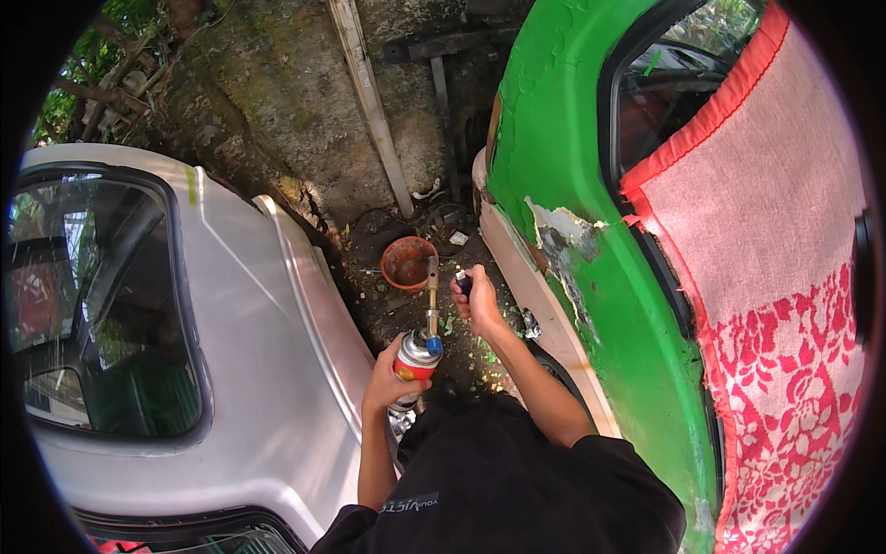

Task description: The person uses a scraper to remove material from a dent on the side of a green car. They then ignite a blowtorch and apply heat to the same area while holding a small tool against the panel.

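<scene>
My left hand (392, 379) grips a gas canister (413, 367) with a red band, fitted with a blow torch (431, 305) that has a blue knob and an upright brass-coloured tube with a metal nozzle. My right hand (475, 300) holds a small dark lighter (463, 282) with a metal top just right of the nozzle, a short gap from it. I cannot make out a flame at either. Behind the nozzle an orange pot (392, 263) stands on the littered ground.
A silver car (240, 305) stands on the left, a green car (544, 120) with peeling paint (563, 231) and a draped pink-red cloth (757, 185) on the right. Ahead are a weathered concrete surface (277, 83), a long plank (369, 102) and dark metal pieces (443, 92).
</scene>
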Demonstrator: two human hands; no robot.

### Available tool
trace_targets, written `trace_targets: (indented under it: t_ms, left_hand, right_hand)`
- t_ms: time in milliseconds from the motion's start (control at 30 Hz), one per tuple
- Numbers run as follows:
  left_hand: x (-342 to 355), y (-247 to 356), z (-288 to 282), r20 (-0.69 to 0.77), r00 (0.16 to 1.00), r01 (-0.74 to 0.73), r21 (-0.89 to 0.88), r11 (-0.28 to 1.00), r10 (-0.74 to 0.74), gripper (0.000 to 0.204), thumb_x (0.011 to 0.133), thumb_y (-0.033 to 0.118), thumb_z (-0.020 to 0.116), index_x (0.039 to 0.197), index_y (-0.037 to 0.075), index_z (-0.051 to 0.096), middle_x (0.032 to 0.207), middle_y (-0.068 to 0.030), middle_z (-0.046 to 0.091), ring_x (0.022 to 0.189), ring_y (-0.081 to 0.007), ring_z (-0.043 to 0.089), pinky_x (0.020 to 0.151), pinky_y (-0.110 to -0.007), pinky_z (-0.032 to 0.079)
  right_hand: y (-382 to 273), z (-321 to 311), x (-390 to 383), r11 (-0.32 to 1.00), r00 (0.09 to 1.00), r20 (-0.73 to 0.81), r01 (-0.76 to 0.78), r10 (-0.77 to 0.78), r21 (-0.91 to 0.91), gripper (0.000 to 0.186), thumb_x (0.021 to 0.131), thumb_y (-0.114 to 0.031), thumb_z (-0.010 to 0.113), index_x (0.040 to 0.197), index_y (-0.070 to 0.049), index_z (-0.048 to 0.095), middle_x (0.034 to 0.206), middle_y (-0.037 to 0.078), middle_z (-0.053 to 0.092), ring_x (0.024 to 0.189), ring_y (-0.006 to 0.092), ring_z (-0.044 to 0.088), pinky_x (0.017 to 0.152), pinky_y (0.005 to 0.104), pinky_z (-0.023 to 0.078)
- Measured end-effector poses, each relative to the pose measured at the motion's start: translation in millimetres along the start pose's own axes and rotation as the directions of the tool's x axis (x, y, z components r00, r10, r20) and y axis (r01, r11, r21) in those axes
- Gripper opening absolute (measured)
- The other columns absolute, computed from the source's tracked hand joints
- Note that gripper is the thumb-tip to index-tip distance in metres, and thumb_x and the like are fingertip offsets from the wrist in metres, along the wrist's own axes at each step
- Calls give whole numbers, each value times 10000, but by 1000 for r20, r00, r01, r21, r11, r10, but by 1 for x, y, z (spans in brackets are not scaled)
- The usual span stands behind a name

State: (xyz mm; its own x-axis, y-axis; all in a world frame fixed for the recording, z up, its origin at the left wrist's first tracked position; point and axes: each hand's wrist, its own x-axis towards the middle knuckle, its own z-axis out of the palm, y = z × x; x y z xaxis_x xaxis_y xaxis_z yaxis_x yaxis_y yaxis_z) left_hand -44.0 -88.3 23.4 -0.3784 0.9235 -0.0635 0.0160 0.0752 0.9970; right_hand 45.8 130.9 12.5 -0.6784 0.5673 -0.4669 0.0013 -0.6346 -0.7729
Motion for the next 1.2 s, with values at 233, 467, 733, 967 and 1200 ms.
trace_targets:
  t_ms: [233, 467, 733, 967, 1200]
  left_hand:
    - [-2, 2, 4, 79, 995, 59, -21, 998, -57, 664, 569, 118, 867, 1166, 33, 587, 1014, -21, 657, 928, -124, 591, 895, -282, 469]
    - [5, -10, 4, 57, 997, 47, -62, 997, -44, 692, 570, 139, 869, 1187, 18, 582, 1029, -41, 660, 943, -137, 603, 909, -287, 469]
    - [41, -14, 14, -25, 1000, 17, 336, 942, -9, 679, 569, 226, 865, 1141, 24, 561, 948, -165, 704, 917, -330, 695, 831, -397, 521]
    - [61, 5, 39, -135, 991, 99, 603, 791, -20, 631, 595, 264, 818, 1129, 68, 544, 931, -205, 703, 934, -445, 656, 782, -499, 518]
    - [55, -1, 48, -173, 984, 138, 663, 736, -29, 699, 573, 258, 820, 1187, 62, 548, 942, -205, 706, 925, -424, 674, 773, -478, 527]
  right_hand:
    - [-10, 9, 2, 1000, 999, -38, -2, 3, 22, 376, 956, -453, 365, 783, -136, 470, 586, -70, 373, 437, 59, 219, 415, 258, 162]
    - [25, -38, -13, 961, 981, 18, -191, 191, 200, 445, 979, -555, 353, 845, -147, 470, 626, -71, 397, 455, 43, 248, 416, 234, 176]
    - [24, -55, -59, 961, 911, -314, 230, -268, -154, 234, 956, -295, 607, 832, -109, 539, 605, -64, 392, 458, 40, 299, 411, 251, 194]
    - [6, -39, -96, 519, 742, -103, 355, -663, -777, 304, 878, -310, 762, 932, -18, 699, 560, 78, 570, 482, 151, 553, 506, 329, 443]
    - [14, -33, -87, 369, 663, -29, 379, -748, -849, 254, 876, -221, 740, 951, 16, 689, 658, 176, 663, 549, 283, 658, 559, 365, 518]
